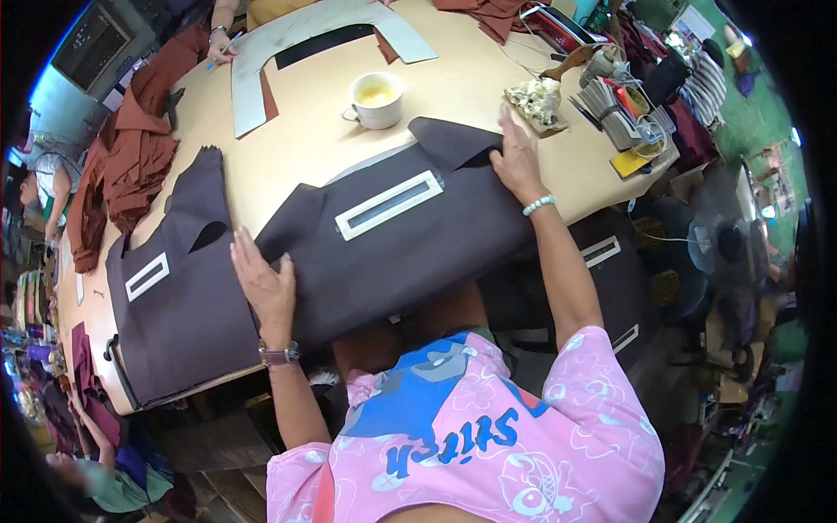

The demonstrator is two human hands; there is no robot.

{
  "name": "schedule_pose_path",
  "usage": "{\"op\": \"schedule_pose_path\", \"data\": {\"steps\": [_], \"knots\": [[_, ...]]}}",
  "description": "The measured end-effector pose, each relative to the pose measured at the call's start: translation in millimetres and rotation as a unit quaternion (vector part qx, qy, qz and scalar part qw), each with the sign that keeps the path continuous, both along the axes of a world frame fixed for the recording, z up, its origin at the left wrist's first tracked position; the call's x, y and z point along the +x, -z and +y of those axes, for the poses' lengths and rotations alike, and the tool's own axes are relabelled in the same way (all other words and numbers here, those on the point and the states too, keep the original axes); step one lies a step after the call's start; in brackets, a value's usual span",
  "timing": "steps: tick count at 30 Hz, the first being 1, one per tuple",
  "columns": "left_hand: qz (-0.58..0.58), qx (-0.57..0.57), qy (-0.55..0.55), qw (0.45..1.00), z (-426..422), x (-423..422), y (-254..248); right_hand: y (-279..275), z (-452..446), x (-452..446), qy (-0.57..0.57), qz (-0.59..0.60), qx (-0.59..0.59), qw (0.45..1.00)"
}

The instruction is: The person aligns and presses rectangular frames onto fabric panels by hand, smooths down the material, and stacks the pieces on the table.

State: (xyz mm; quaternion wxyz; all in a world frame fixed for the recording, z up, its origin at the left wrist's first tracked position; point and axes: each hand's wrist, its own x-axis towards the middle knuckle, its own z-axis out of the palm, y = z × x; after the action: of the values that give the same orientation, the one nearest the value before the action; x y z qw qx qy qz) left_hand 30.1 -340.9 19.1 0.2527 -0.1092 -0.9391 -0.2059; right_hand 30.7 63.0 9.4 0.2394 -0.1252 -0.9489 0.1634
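Note:
A dark fabric panel (pixel 392 261) lies across the table's near edge, with a white rectangular frame (pixel 389 206) on it. Its upper right corner is folded over. My left hand (pixel 267 288) rests at the panel's left side, fingers stretched out and thumb apart. At the panel's right end, my right hand (pixel 520 159) is open, its fingers extended along the edge and the thumb touching the fabric. To the left is a stack of dark fabric pieces (pixel 187 322), with another white frame (pixel 146 276) on top. Neither hand's palm side shows.
A cup (pixel 377 100) of yellow liquid stands beyond the panel. Rust-brown cloth (pixel 131 166) is heaped at the left. Another person's hand (pixel 221 48) holds a pen near a pale curved pattern piece (pixel 253 70). Bundled papers (pixel 610 113) and a crumpled pale bundle (pixel 536 103) sit at the right.

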Motion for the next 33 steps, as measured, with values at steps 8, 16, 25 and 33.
{"op": "schedule_pose_path", "data": {"steps": [8, 16, 25, 33], "knots": [[-0.021, 0.222, 0.001, 0.975, -52, -56, -11, -25, -3, -58, -0.011, 0.206, -0.174, 0.963], [-0.073, 0.466, 0.091, 0.877, -38, -19, -72, -27, -19, -27, 0.040, 0.241, -0.227, 0.943], [-0.254, 0.469, 0.216, 0.818, 61, 26, -60, 9, 73, 173, 0.190, 0.298, -0.213, 0.911], [-0.391, 0.123, 0.561, 0.719, 223, 132, -11, 22, 114, 488, 0.503, -0.003, -0.139, 0.853]]}}
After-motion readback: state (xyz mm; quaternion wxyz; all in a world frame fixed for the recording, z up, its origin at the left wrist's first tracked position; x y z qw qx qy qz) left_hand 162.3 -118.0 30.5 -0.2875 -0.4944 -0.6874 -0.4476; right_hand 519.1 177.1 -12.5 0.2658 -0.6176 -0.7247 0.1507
